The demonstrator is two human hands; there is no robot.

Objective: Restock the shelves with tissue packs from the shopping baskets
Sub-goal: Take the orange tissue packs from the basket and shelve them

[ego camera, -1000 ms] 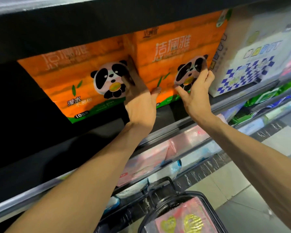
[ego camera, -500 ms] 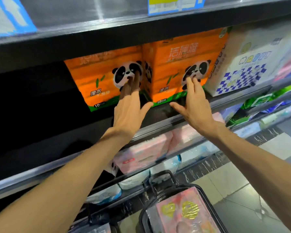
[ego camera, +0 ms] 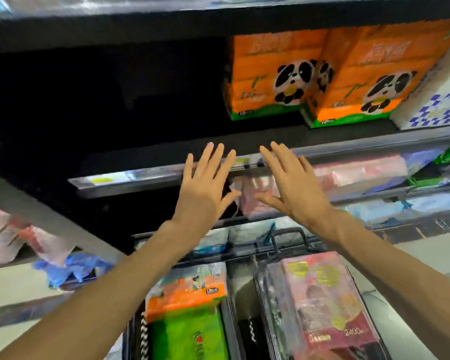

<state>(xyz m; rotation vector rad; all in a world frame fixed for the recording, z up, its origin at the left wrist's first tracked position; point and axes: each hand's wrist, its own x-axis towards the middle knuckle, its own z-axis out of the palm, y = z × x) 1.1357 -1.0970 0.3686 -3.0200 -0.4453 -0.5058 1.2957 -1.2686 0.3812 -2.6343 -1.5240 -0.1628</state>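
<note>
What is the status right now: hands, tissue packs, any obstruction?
Left hand open, right hand open, both empty. Two orange panda packs on shelf; more in baskets. Nothing in the way.

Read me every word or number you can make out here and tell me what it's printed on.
"2400": on the pink pack in the right basket.
"10", then blurred characters: bottom corner of the left orange panda pack.
Brand lettering on both panda packs, the shelf-edge price tags and the green pack: too blurred to read.
</note>
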